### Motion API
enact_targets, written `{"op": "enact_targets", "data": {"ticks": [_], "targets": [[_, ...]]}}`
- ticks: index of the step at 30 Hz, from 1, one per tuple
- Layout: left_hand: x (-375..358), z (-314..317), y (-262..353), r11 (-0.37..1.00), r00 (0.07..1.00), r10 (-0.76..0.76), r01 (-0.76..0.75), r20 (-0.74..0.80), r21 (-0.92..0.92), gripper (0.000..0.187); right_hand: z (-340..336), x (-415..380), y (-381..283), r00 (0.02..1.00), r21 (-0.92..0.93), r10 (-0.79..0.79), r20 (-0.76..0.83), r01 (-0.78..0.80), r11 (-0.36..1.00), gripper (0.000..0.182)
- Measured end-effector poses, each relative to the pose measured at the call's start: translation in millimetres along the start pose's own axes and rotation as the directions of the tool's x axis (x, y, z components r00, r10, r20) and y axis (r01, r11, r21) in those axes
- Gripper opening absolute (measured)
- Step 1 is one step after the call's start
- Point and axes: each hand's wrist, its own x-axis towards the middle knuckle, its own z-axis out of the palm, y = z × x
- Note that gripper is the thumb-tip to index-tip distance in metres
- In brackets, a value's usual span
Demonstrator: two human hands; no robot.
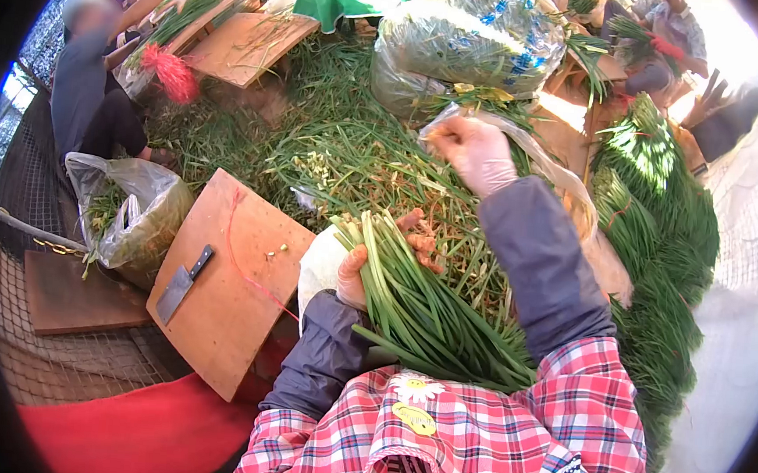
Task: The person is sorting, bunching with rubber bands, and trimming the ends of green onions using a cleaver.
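A bunch of long green chives [427, 306] lies across my lap, its pale ends pointing up and away from me. My left hand [354, 277] is wrapped around the bunch near those ends, thumb on the near side and fingers showing on the far side. My right hand [477, 154], in a thin pale glove, is raised ahead and to the right, apart from the bunch. Its fingers are curled together beside a clear plastic bag edge [527, 128], above loose trimmings [358, 160]. Whatever is between those fingertips is too small to tell.
On my left, a knife [184, 284] lies on a wooden board [235, 279] with red string. A plastic bag of scraps [148, 212] stands beyond it. Tied chive bundles [660, 239] are heaped at right. A large stuffed bag [472, 41] and several people [86, 84] are farther off.
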Motion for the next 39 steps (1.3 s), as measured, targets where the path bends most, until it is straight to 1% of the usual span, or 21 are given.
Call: {"op": "enact_targets", "data": {"ticks": [2,4,5,7,8,10,11,15,18,20,21,23,25,26,28,29,31,33,34,37,39], "targets": [[-2.2,-2.1,3.5,1.000,0.998,-0.001,0.001,-0.057,-0.005,0.087,-16.0,-10.4,-29.1,0.976,-0.140,-0.089,0.197,0.118,0.983,0.018],[-5.1,3.4,5.7,0.999,0.991,0.019,-0.015,-0.135,0.034,0.085,-19.6,-43.7,-91.0,0.852,-0.153,-0.163,0.497,0.272,0.950,0.033],[-6.9,4.5,6.2,0.998,0.985,0.030,-0.021,-0.172,0.053,0.084,-10.5,-51.5,-94.9,0.788,-0.229,-0.359,0.501,0.520,0.823,0.029],[-14.7,-20.2,1.8,0.997,0.954,0.070,-0.057,-0.290,0.053,0.079,9.1,-61.9,-101.0,0.747,-0.379,-0.317,0.584,0.596,0.707,0.025],[-8.2,-28.6,-2.6,0.916,0.994,0.064,-0.022,0.091,-0.401,0.074,15.3,-65.6,-96.6,0.747,-0.376,-0.335,0.574,0.604,0.703,0.023],[-14.0,-28.4,0.4,0.985,0.984,0.019,-0.048,-0.175,-0.166,0.071,27.0,-70.1,-87.8,0.742,-0.365,-0.373,0.557,0.622,0.693,0.019],[-17.3,-28.2,1.5,0.998,0.951,0.019,-0.034,-0.309,-0.045,0.070,28.9,-73.1,-86.6,0.752,-0.371,-0.367,0.547,0.611,0.700,0.017],[-14.7,-30.2,-1.4,0.994,0.926,0.098,-0.105,-0.365,-0.001,0.071,28.0,-68.1,-88.7,0.877,-0.366,-0.255,0.408,0.413,0.834,0.010],[-7.4,-10.7,-3.0,0.999,0.998,-0.005,0.002,-0.057,-0.041,0.076,23.4,-43.3,-71.0,0.983,-0.152,-0.139,0.118,0.156,0.976,0.006],[-1.6,-2.1,0.0,0.998,0.999,-0.036,0.034,-0.032,-0.046,0.077,19.1,-16.6,-45.9,0.992,-0.142,-0.095,-0.088,0.082,0.986,0.005],[-0.9,-0.7,1.1,0.998,0.999,-0.051,0.050,-0.020,-0.047,0.079,9.7,-3.7,-28.8,0.996,-0.165,0.024,-0.090,-0.039,0.986,0.021],[-6.8,-4.1,0.8,0.997,0.996,-0.029,0.034,-0.085,0.069,0.087,-23.1,13.3,-16.2,0.907,-0.648,0.344,0.242,-0.112,0.753,0.036],[-9.9,-8.5,6.3,0.987,0.986,-0.017,0.043,-0.164,0.155,0.088,-27.8,0.3,-21.4,0.870,-0.498,0.278,0.407,-0.043,0.866,0.057],[-10.2,-9.0,6.9,0.987,0.976,-0.037,0.069,-0.216,0.145,0.091,-22.5,-1.9,-27.3,0.879,-0.145,0.123,0.462,-0.062,0.988,0.065],[-6.4,-3.7,3.3,0.984,0.953,-0.021,0.073,-0.303,0.162,0.088,-15.9,-4.2,-75.5,0.856,0.280,-0.192,0.480,0.058,0.958,0.064],[-4.2,-2.5,2.8,0.981,0.940,-0.013,0.078,-0.340,0.178,0.087,-6.3,-5.6,-93.9,0.847,0.278,-0.211,0.488,0.078,0.957,0.052],[-9.2,0.7,6.9,0.969,0.954,-0.051,0.119,-0.295,0.217,0.085,20.5,-3.5,-96.8,0.658,0.015,-0.130,0.742,0.178,0.984,0.044],[-18.5,16.1,9.9,0.930,0.954,0.051,0.063,-0.295,0.362,0.084,24.7,-7.9,-102.6,0.635,-0.094,0.026,0.772,0.074,0.993,0.040],[-23.9,12.4,12.2,0.947,0.965,-0.016,0.099,-0.262,0.306,0.078,27.6,-10.1,-104.4,0.614,-0.150,0.104,0.782,0.024,0.988,0.039],[-23.3,21.5,6.6,0.924,0.916,-0.021,0.171,-0.401,0.342,0.069,46.1,-22.1,-91.8,0.619,0.128,-0.132,0.774,0.050,0.990,0.042],[-14.4,33.0,5.5,0.946,0.887,0.037,0.117,-0.461,0.302,0.057,55.4,-24.6,-94.3,0.609,0.120,-0.157,0.778,0.101,0.988,0.041]]}}
